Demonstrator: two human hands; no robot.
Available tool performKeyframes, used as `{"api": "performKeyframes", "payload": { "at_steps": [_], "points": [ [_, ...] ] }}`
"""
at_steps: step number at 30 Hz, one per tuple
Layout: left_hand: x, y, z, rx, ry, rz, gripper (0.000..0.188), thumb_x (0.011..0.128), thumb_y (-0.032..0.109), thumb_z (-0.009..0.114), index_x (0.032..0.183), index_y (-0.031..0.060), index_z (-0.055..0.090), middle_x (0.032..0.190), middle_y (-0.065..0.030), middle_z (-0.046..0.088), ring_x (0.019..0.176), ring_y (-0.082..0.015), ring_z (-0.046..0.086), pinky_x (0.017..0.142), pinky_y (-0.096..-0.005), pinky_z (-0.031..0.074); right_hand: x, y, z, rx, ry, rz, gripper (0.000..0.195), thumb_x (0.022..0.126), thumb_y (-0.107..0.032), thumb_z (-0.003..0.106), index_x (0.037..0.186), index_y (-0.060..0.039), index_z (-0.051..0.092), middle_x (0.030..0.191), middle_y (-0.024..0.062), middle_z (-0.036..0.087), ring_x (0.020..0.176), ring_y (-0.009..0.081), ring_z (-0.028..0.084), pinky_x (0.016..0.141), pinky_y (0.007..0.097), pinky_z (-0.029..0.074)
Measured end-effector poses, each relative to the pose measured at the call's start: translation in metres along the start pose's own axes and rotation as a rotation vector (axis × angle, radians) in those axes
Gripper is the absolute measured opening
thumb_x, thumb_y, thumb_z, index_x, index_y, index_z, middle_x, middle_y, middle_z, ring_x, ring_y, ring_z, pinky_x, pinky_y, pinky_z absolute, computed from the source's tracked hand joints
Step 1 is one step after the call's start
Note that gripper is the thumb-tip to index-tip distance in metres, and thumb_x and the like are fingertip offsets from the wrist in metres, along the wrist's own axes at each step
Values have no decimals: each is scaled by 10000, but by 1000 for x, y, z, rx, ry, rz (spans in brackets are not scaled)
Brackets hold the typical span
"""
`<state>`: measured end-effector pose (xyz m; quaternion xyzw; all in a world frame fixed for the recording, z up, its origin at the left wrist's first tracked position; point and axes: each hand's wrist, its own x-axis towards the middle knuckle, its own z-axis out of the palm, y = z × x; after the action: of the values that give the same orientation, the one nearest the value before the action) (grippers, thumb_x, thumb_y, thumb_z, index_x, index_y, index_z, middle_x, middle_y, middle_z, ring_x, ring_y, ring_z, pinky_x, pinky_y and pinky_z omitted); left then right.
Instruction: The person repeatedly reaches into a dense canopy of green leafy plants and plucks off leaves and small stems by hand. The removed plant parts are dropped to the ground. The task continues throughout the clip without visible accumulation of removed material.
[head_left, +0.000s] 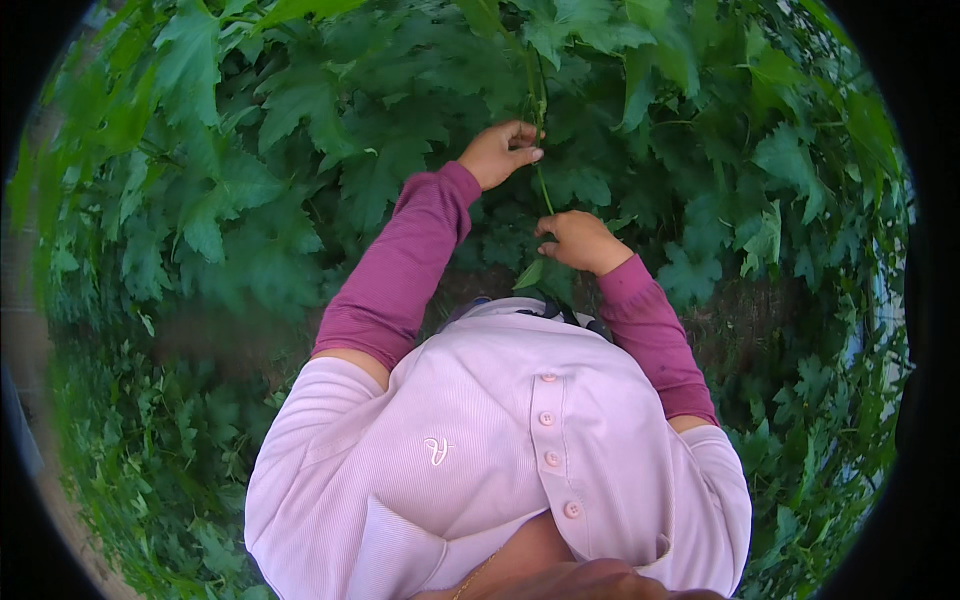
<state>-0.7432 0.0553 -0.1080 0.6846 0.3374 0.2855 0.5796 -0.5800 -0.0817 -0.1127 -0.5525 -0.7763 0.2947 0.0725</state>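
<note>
A thin green plant stem hangs down in front of me from the leaves above. High on it, my left hand pinches the stem between thumb and fingers. Below and to the right, my right hand has its fingers curled at the lower part of the same stem; its exact grip is partly hidden by the back of the hand. A single narrow leaf shows just under the right hand, near my waist. Whether it joins the held stem cannot be seen.
Dense plants with broad lobed leaves rise ahead and on both sides. Another leafy row grows behind me on the left. Brown soil shows between the rows. A pale path runs along the far left.
</note>
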Motion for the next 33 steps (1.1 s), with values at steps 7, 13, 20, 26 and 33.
{"api": "performKeyframes", "payload": {
  "at_steps": [7,13,20,26,33],
  "points": [
    [-11,-15,12,43,-46,84,126,884,98,620,967,29,555,937,-65,640,895,-162,592,816,-302,468,16,13,-22,126,665,-57,269,809,-201,638,1041,-69,612,1035,157,622,926,377,602,774,455,481],
    [-31,-1,21,282,-67,120,106,904,77,587,999,48,548,934,-38,620,906,-134,585,839,-282,459,46,30,-18,-134,361,42,229,792,-141,614,1010,-70,626,986,145,639,900,367,614,743,468,489],
    [-38,10,22,437,51,151,138,878,94,605,999,57,549,912,-112,660,860,-269,647,752,-346,492,14,-1,-56,-10,449,-78,114,812,-183,617,858,-94,670,824,154,636,767,356,614,687,449,483],
    [-41,19,33,388,47,269,173,841,89,621,998,68,550,925,-148,651,873,-346,634,727,-398,495,-24,-36,-86,94,672,-279,167,810,-122,655,955,-38,666,772,115,641,651,287,616,607,350,492],
    [-47,-23,46,611,-158,141,429,699,-116,453,1070,63,571,1108,-160,618,1044,-325,591,908,-375,460,15,-77,-125,1001,585,-124,447,918,-164,579,1312,12,460,1080,82,624,576,64,536,519,195,436]
  ]
}}
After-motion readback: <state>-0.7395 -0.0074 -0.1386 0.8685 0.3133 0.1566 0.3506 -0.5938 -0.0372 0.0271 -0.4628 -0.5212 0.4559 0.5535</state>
